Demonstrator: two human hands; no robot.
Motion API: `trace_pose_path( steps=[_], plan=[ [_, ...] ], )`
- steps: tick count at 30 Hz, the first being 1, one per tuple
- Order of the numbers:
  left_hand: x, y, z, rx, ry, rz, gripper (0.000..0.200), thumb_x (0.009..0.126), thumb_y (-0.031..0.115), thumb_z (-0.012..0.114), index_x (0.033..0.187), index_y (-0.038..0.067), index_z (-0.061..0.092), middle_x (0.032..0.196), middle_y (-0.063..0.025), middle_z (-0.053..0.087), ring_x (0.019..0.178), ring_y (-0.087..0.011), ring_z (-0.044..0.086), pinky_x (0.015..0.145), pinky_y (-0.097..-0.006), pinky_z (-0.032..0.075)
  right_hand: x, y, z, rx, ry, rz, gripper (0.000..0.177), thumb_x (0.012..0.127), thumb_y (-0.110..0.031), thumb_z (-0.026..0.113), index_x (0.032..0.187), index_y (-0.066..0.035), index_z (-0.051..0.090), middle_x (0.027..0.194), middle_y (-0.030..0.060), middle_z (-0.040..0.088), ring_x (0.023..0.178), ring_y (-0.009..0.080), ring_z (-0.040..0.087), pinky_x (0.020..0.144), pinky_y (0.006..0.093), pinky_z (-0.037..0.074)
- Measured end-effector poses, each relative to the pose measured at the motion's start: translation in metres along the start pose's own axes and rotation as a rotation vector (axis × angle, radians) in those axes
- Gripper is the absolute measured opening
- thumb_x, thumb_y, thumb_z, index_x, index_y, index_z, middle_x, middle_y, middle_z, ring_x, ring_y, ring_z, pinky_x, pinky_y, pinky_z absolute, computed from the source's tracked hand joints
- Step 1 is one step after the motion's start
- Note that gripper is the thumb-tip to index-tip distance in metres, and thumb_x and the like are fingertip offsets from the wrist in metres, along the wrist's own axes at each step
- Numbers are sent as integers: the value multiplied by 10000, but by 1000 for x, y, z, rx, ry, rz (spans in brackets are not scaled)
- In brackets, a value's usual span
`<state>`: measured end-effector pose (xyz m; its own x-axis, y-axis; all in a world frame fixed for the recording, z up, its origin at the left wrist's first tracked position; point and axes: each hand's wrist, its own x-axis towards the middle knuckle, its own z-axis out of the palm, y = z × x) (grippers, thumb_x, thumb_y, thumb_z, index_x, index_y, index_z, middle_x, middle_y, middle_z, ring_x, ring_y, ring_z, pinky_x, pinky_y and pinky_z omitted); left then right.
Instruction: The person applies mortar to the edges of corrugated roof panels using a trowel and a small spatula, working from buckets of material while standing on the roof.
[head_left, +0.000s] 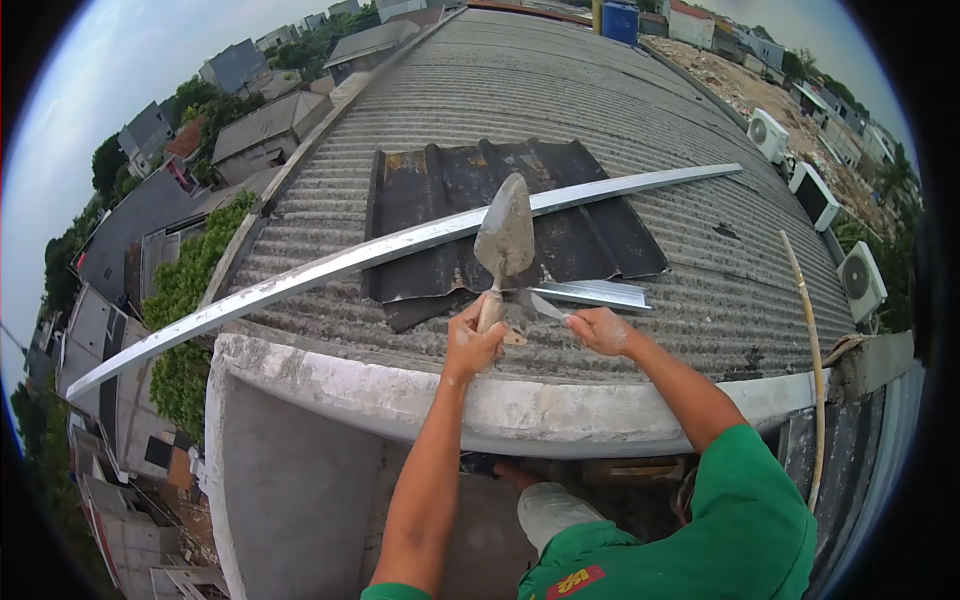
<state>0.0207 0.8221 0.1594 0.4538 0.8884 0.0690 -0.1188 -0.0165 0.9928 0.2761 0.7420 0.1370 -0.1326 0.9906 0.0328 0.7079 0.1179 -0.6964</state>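
Observation:
My left hand [472, 342] is wrapped round the handle of a pointed trowel [506, 232], its blade upright and smeared with dry grey mortar. My right hand [602, 331] grips a small flat metal scraper [547, 306], whose blade points left towards the trowel's neck, a little below its blade. Both hands are above the rough concrete parapet [400, 393]. Behind the trowel, a long silver metal channel [350, 265] crosses a dark sheet of roofing [575, 225].
Corrugated grey roofing [420, 110] slopes away ahead. A short metal offcut [597, 293] lies by the dark sheet. On the right, a bamboo pole [808, 330] leans over the parapet. Air conditioner units [861, 280] line the roof's right edge. The left side drops to lower buildings.

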Motion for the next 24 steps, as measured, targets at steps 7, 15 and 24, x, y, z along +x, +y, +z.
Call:
trace_pose_path(
  steps=[7, 15, 24],
  plan=[
    [-4, -3, -1, 38, -24, -43, 542, 790, 13, 619, 1325, -7, 537, 785, -30, 608, 519, -77, 520, 464, -242, 433, 18, -5, 17, 83, 89, 72, 495, 1019, -425, 405, 794, 2, 517, 630, 129, 537, 567, 271, 512, 603, 413, 467],
    [0, -28, -2, 668, 123, 283, 636, 720, 127, 688, 1325, 8, 533, 993, -237, 690, 796, -336, 693, 701, -376, 527, -4, -56, -26, -13, 236, 26, 505, 968, -492, 480, 898, -22, 648, 662, 194, 621, 636, 342, 626, 587, 418, 475],
    [-5, -13, 9, 868, 47, -18, 622, 708, 167, 734, 1300, 77, 569, 1027, -263, 661, 973, -412, 640, 858, -443, 519, -9, -9, -14, -230, 313, 251, 462, 939, -478, 517, 908, -47, 681, 704, 207, 655, 681, 392, 655, 650, 472, 517]
  ],
)
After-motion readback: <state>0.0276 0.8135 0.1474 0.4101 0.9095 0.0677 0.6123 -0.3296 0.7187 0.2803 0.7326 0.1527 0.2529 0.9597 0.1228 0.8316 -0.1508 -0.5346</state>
